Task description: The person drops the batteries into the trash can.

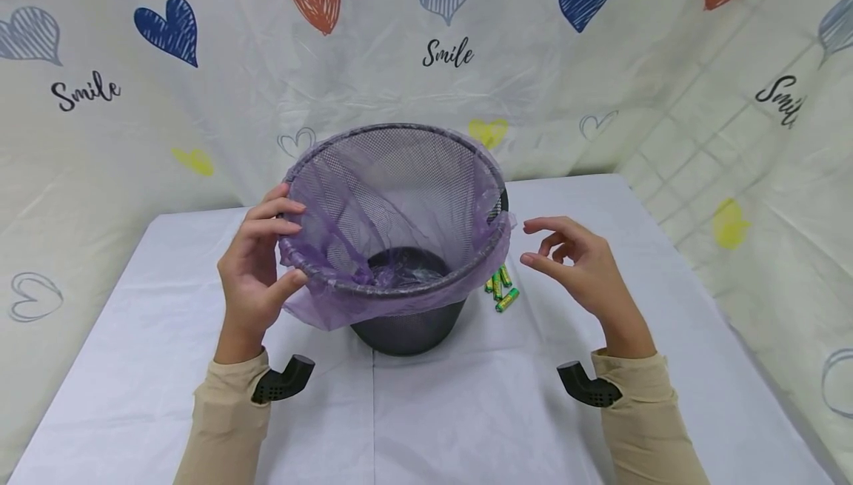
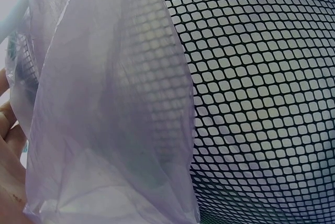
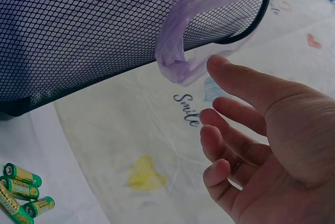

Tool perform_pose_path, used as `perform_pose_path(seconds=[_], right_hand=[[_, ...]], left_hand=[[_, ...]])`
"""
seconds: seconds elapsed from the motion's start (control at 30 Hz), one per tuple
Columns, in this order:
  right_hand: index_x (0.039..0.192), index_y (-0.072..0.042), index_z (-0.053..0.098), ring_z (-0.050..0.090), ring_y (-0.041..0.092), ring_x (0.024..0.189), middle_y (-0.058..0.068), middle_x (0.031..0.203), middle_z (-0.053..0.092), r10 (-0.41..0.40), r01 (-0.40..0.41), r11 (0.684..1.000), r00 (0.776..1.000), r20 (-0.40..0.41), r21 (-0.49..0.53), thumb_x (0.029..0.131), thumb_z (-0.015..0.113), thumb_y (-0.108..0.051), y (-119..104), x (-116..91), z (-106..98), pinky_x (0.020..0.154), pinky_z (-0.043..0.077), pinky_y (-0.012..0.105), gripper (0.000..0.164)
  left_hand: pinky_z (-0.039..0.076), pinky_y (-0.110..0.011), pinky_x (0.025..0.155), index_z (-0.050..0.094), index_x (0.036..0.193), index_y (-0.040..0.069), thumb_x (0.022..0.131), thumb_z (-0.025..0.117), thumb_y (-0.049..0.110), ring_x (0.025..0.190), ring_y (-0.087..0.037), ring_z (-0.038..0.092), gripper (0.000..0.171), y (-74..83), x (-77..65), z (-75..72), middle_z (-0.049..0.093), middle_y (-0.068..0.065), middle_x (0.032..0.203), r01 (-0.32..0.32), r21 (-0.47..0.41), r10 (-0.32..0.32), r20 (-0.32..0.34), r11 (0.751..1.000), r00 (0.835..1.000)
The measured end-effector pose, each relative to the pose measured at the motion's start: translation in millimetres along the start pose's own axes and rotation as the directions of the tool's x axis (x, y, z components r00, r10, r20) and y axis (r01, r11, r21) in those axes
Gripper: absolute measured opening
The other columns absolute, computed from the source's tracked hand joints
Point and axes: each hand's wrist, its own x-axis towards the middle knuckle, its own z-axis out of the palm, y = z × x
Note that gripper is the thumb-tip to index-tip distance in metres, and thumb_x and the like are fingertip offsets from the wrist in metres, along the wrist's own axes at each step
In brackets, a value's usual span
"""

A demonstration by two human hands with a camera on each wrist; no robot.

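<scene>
A black mesh wastebasket (image 1: 406, 333) stands on the table, with a thin purple plastic bag (image 1: 353, 306) lining it and folded over much of its rim. My left hand (image 1: 256, 263) holds the left side of the rim, fingers lapping over the edge and thumb lower at the front. In the left wrist view the bag (image 2: 104, 103) hides most of that hand. To the right of the basket, my right hand (image 1: 578, 259) is apart from it, fingers bent loosely with nothing between them. The right wrist view shows a loose fold of the bag (image 3: 175, 62) near the thumb.
Several green and yellow batteries (image 1: 507, 300) lie on the white-covered table (image 1: 466, 411), right of the basket. Behind the table hangs a white curtain (image 1: 373, 70) printed with hearts and "Smile".
</scene>
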Motion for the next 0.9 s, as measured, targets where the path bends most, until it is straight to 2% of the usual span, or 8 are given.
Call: perform_pose_path(seconds=[0.9], right_hand=[[0.113,-0.006,0.061,0.054,0.014,0.072,-0.009,0.101,0.058,0.087,-0.085,0.994,0.996,0.030,-0.062,0.077,0.071,-0.007,6.2,1.0,1.8,0.063,0.046,0.013,0.038]], left_hand=[[0.027,-0.049,0.112,0.057,0.093,-0.012,0.069,0.079,0.026,0.127,-0.040,0.037,0.051,0.7,1.0,0.7,0.058,-0.019,0.111,-0.011,-0.001,0.011,0.003,1.000,1.000]])
